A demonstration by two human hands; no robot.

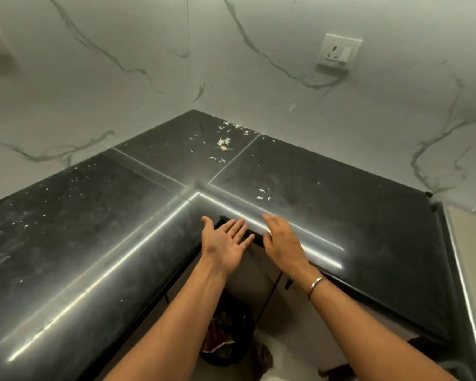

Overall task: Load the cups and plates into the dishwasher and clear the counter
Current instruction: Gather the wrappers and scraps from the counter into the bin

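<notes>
Black L-shaped surface [94,229] wraps wall corner; food scraps [224,143] scattered near back corner. Left grip [226,243] open, palm up, at inner corner just off edge. Right grip [282,240] open, palm down over rounded edge. Bin [226,336] on floor under arms. Wall socket [337,52] above right run

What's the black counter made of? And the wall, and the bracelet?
Counter: probably polished black stone, maybe granite; it's speckled and mirrors the light. Wall: marble or marble-look tile, white with grey veins. Bracelet: likely metal, silvery and shiny.
</notes>
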